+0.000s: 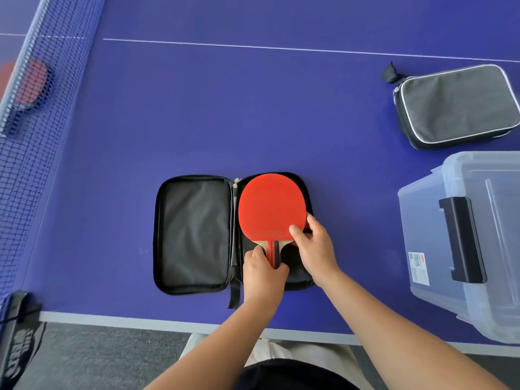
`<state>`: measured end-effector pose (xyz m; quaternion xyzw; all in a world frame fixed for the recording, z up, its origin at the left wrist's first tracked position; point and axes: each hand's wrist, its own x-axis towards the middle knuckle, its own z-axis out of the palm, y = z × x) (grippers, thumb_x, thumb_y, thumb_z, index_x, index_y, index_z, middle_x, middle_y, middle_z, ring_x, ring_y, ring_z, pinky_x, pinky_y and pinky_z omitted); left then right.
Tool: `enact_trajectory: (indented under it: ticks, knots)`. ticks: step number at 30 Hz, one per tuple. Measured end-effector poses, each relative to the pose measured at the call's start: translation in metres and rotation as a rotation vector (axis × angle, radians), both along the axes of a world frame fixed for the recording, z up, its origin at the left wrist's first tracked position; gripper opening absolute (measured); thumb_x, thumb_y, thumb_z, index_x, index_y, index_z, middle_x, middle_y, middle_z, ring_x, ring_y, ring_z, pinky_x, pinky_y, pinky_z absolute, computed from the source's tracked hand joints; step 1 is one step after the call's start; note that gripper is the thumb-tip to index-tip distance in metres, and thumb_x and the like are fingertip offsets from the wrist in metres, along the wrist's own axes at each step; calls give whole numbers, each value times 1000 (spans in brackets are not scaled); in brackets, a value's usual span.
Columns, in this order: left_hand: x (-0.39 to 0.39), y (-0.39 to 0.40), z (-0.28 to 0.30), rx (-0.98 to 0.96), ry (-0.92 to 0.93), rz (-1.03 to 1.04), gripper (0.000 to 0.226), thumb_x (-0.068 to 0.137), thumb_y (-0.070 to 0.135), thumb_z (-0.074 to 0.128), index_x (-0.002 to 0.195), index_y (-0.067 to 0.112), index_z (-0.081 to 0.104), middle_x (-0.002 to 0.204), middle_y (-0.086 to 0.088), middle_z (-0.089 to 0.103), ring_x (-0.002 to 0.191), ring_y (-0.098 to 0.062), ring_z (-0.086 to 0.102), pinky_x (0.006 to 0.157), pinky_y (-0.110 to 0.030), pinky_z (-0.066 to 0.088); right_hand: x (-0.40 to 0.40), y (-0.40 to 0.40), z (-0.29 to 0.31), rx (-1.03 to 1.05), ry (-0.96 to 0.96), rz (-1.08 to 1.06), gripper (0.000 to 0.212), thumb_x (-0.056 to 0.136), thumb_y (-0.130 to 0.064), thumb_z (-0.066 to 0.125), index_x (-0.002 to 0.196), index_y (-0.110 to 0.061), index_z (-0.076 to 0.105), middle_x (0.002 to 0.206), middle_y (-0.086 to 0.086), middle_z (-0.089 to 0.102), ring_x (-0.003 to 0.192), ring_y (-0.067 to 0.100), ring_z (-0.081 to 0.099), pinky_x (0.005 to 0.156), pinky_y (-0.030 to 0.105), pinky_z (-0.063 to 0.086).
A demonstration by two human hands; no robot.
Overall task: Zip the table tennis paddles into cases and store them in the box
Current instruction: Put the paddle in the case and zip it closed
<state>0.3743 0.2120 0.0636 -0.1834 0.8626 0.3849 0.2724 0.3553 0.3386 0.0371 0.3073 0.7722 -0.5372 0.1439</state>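
A black paddle case lies unzipped and spread flat near the table's front edge. A red-faced paddle rests in its right half, handle toward me. My left hand grips the handle from below. My right hand pinches the lower right edge of the red blade, thumb on top. A second, grey case with white piping lies closed at the far right. A clear plastic box with a black latch stands at the right edge.
The blue net runs along the left side, clamped at the front left corner. Another red paddle shows blurred behind the net. The purple table ends in a white front edge.
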Motion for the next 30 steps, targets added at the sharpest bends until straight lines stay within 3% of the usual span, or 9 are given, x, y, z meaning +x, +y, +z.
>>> enact_trajectory:
  ticks: [6, 10, 12, 15, 18, 20, 24, 30]
  knots:
    - [-4, -2, -7, -10, 24, -21, 27, 80, 26, 70, 83, 20, 44, 92, 5, 46, 80, -20, 53, 68, -35, 51, -4, -2, -2, 70, 3, 27, 50, 89, -57, 50, 135, -37, 49, 122, -5, 56, 108, 9, 57, 95, 40, 53]
    - [-7, -11, -11, 90, 41, 69, 43, 71, 56, 70, 92, 24, 51, 90, -2, 57, 75, -19, 57, 63, -30, 48, -5, -4, -1, 139, 5, 21, 48, 94, -50, 52, 138, -29, 50, 129, -1, 48, 113, 10, 50, 100, 37, 48]
    - [-16, -22, -10, 176, 87, 161, 42, 74, 61, 64, 98, 27, 56, 89, -5, 63, 72, -17, 58, 62, -29, 48, -4, -3, -1, 134, 4, 13, 47, 94, -49, 53, 138, -29, 50, 131, -2, 47, 116, 11, 50, 101, 37, 47]
    - [-40, -41, -10, 192, 135, 136, 25, 86, 49, 54, 101, 30, 60, 99, 0, 66, 81, -13, 63, 69, -26, 50, -4, -3, 3, 104, 27, -2, 38, 95, -45, 54, 131, -33, 55, 128, -4, 47, 110, 9, 52, 98, 33, 47]
    - [-59, -45, -8, 175, 126, 53, 11, 91, 35, 55, 92, 25, 60, 93, -2, 64, 75, -14, 60, 61, -21, 43, -6, -4, 5, 101, 36, -5, 36, 96, -42, 55, 130, -32, 56, 125, -6, 46, 103, 5, 52, 93, 29, 46]
    - [-62, -44, -11, 168, 121, 54, 9, 92, 28, 57, 97, 22, 63, 95, -2, 63, 72, -9, 57, 58, -16, 40, -6, -4, 5, 90, 41, -18, 37, 96, -41, 55, 132, -31, 55, 127, -6, 46, 108, 7, 52, 97, 32, 46]
    - [-57, -45, -15, 176, 160, 58, 31, 93, 29, 61, 124, 26, 60, 112, 5, 57, 85, 2, 56, 67, -10, 39, -3, -4, 7, 72, 63, -20, 35, 98, -38, 53, 133, -30, 53, 130, -6, 44, 116, 11, 51, 99, 30, 44]
    - [-56, -42, -13, 210, 155, 80, 42, 95, 31, 61, 136, 28, 51, 117, 12, 50, 86, 0, 58, 68, -9, 40, -4, 0, 6, 88, 90, -19, 36, 99, -40, 51, 135, -32, 52, 131, -7, 43, 114, 5, 48, 99, 28, 42]
